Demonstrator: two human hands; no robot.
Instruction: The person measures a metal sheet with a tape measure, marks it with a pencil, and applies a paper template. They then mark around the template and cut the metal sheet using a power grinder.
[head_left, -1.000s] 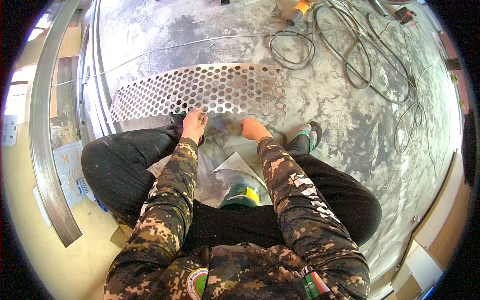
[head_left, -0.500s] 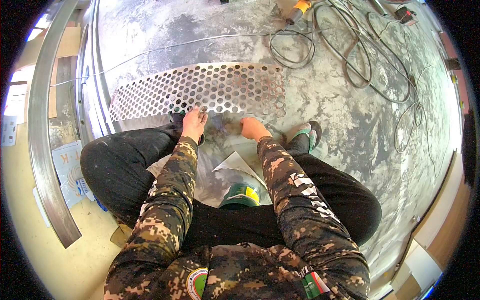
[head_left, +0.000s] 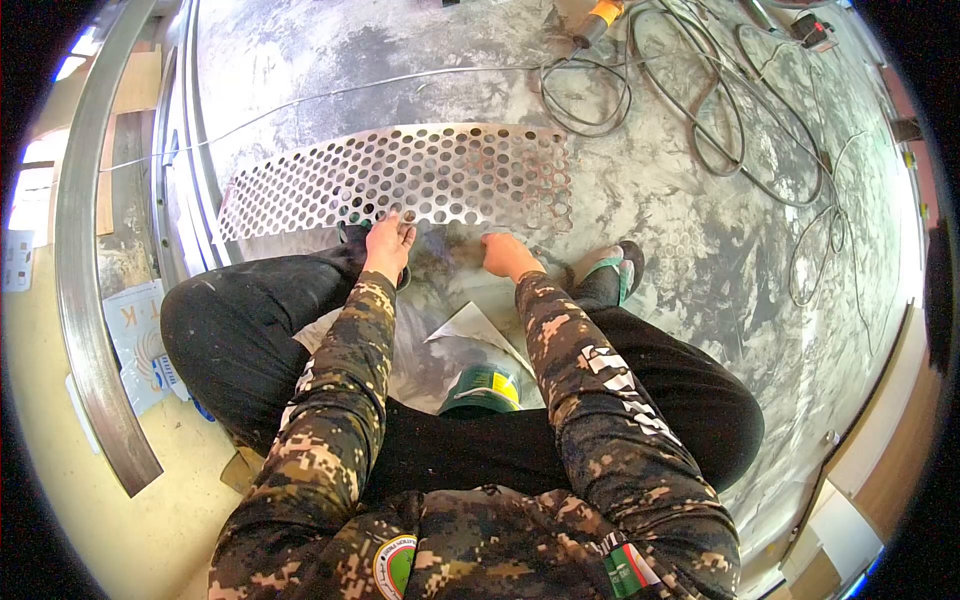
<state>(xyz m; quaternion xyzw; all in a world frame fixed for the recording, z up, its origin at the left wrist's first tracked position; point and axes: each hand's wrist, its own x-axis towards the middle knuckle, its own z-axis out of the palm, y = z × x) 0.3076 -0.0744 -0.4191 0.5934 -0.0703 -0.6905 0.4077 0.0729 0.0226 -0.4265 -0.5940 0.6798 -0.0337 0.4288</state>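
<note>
A long perforated metal sheet (head_left: 440, 165), full of round holes, lies across the floor in front of me. At its near edge my left hand (head_left: 388, 246) is closed, thumb and fingertips on the rim. To the right, just below the same edge, my right hand (head_left: 508, 256) is curled shut; whatever it pinches, if anything, is hidden by the fingers. Between my legs a folded pale sheet (head_left: 472, 326) lies in front of a green tub (head_left: 482, 388) with a yellow patch.
Dark cables (head_left: 720, 130) coil at the upper right, near an orange-and-black power tool (head_left: 598, 22). A thin cord (head_left: 330, 92) crosses the floor beyond the sheet. A long metal bar (head_left: 85, 270) stands at the left. My sandalled foot (head_left: 625, 272) rests right of my hands.
</note>
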